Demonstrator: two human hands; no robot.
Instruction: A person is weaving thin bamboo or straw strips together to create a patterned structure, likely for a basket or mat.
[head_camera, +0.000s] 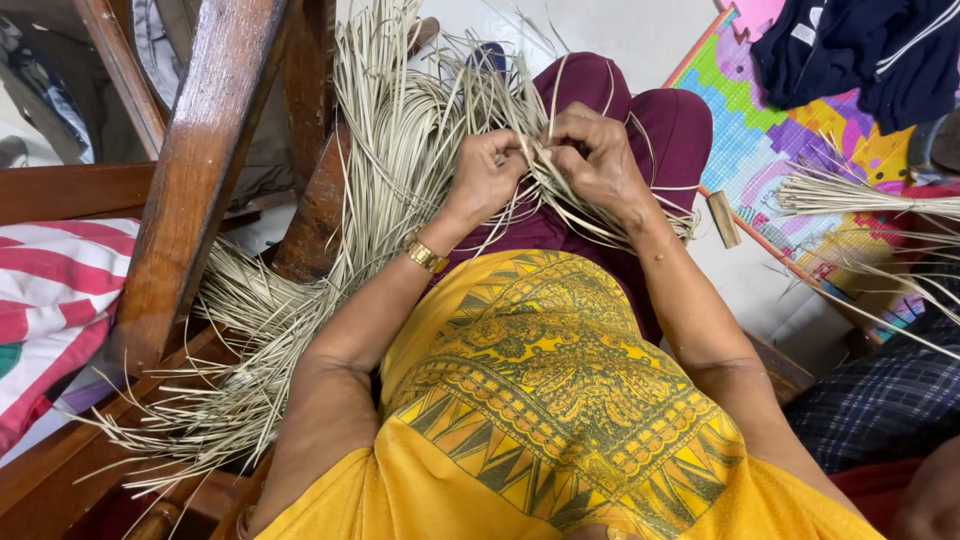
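Your 2 hands meet over your lap, above the maroon trousers (670, 125). Your left hand (488, 170) is curled shut around a small bunch of pale dry straw strips (395, 150), fingers folded in and knuckles up. Your right hand (598, 155) sits just beside it, touching it at the fingertips, and pinches the same strips where they cross. The main bundle of strips sweeps from your hands down to your left, past the dark wooden chair leg (195, 180), and fans out loose near the chair's lower rail. A gold bracelet (426, 256) sits on your left wrist. A red and white striped cushion (50, 300) lies at the far left. To your right, a bright puzzle mat (760, 150) covers the floor, with more strips (860, 200) lying across it.
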